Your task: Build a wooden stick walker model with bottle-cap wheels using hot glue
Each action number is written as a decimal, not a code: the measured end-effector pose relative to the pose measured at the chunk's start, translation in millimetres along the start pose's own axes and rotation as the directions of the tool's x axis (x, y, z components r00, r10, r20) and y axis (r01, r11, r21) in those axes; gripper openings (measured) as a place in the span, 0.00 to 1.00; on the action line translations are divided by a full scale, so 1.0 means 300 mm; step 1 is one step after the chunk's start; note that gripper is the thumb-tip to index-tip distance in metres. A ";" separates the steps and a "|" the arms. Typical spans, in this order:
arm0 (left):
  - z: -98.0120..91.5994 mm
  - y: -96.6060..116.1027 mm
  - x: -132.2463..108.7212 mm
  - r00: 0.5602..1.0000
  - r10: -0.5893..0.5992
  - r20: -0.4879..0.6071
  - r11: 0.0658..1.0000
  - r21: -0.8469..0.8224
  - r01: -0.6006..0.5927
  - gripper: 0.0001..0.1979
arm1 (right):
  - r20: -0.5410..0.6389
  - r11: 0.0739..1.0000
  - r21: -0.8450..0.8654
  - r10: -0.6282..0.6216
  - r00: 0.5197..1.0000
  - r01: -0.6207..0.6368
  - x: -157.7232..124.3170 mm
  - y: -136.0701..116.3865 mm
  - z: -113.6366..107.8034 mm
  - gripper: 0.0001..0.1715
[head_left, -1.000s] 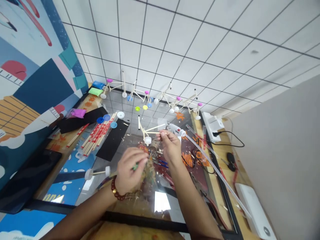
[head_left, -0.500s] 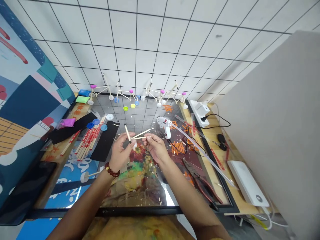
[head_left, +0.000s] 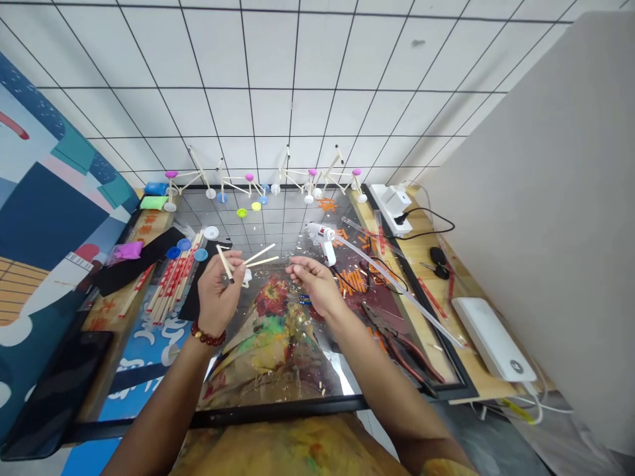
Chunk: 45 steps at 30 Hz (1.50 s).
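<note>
Above a glossy, debris-flecked bench [head_left: 208, 215], a person's left hand [head_left: 218, 296] pinches a small stick frame [head_left: 260, 254] between thumb and fingers, its two pale free ends pointing toward the right hand [head_left: 320, 285]. A white piece [head_left: 247, 277] shows just below them, beside the left thumb. The right hand stands apart from the frame, fingers curled toward the thumb; whether they grip anything cannot be told. Beyond it lies a white glue gun [head_left: 325, 241].

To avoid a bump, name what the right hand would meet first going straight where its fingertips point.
The right hand would probably meet the wooden stick frame held in the left hand, though depth is unclear.
</note>
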<state>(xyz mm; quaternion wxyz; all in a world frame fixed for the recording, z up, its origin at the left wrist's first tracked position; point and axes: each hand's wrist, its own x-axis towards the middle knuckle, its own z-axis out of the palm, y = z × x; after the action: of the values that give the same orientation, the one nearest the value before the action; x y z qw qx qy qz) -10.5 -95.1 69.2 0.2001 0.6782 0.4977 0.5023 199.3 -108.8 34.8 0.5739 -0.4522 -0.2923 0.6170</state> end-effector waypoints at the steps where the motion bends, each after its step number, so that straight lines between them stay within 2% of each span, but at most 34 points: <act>1: -0.001 -0.003 0.008 1.000 0.000 -0.009 1.000 -0.015 0.000 0.04 | -0.001 0.999 -0.047 -0.014 1.000 0.014 -0.017 -0.007 -0.017 0.20; 4: 0.010 -0.009 0.030 0.999 0.046 0.012 0.999 0.022 -0.046 0.03 | 0.051 0.966 -0.251 -0.050 0.997 0.062 -0.086 -0.009 -0.070 0.15; 7: 0.033 -0.013 0.042 0.979 0.122 0.166 0.984 0.109 -0.141 0.04 | 0.105 0.868 -0.475 -0.106 0.989 0.144 -0.138 0.007 -0.111 0.11; 10: 0.052 -0.018 0.038 0.952 0.107 0.288 0.981 0.124 -0.148 0.06 | 0.116 0.744 -0.625 -0.211 0.971 0.237 -0.135 0.015 -0.123 0.10; 12: 0.060 -0.024 0.029 0.949 0.079 0.304 0.985 0.120 -0.121 0.07 | 0.139 0.621 -0.725 -0.292 0.946 0.298 -0.103 0.008 -0.114 0.11; 14: 0.066 -0.030 0.019 0.950 0.062 0.305 0.989 0.106 -0.099 0.08 | 0.204 0.441 -0.829 -0.334 0.921 0.343 -0.061 -0.003 -0.094 0.13; 17: 0.073 -0.036 0.004 0.953 0.036 0.300 0.995 0.076 -0.061 0.09 | 0.304 0.176 -0.916 -0.286 0.909 0.361 -0.004 -0.015 -0.057 0.14; 19: 0.078 -0.036 -0.002 0.957 0.014 0.288 0.998 0.050 -0.030 0.08 | 0.323 0.077 -0.933 -0.245 0.914 0.351 0.021 -0.014 -0.038 0.15; 21: 0.083 -0.038 -0.006 0.965 -0.005 0.264 1.000 0.011 0.002 0.09 | 0.321 0.060 -0.938 -0.229 0.919 0.343 0.034 -0.006 -0.028 0.15; 27: 0.106 -0.062 -0.018 0.986 -0.061 0.154 0.994 -0.084 0.074 0.08 | 0.269 0.199 -0.922 -0.292 0.918 0.333 0.050 0.030 -0.043 0.11; 32: 0.118 -0.075 -0.037 0.980 -0.021 0.200 0.997 -0.067 0.035 0.09 | 0.266 0.207 -0.919 -0.307 0.914 0.337 0.055 0.054 -0.063 0.04; 33: 0.119 -0.075 -0.042 0.976 -0.008 0.216 0.998 -0.054 0.020 0.13 | 0.267 0.196 -0.921 -0.309 0.913 0.336 0.055 0.056 -0.064 0.04; 36: 0.122 -0.080 -0.055 0.969 0.002 0.246 1.000 0.002 -0.002 0.35 | 0.270 0.172 -0.928 -0.300 0.915 0.330 0.054 0.055 -0.064 0.04; 37: 0.123 -0.084 -0.059 0.968 -0.010 0.250 1.000 0.017 0.005 0.39 | 0.265 0.171 -0.931 -0.293 0.919 0.323 0.053 0.053 -0.063 0.04; 45: 0.145 -0.121 -0.069 0.968 -0.089 0.235 0.994 -0.045 0.102 0.38 | 0.246 0.187 -0.933 -0.287 0.926 0.306 0.051 0.049 -0.071 0.07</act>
<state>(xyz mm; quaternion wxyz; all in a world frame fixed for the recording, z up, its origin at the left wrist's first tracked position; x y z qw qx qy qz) 10.5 -87.9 13.1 0.3000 0.7017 0.4886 0.4230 212.9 -99.7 9.5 0.2835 -0.6360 -0.6919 0.1907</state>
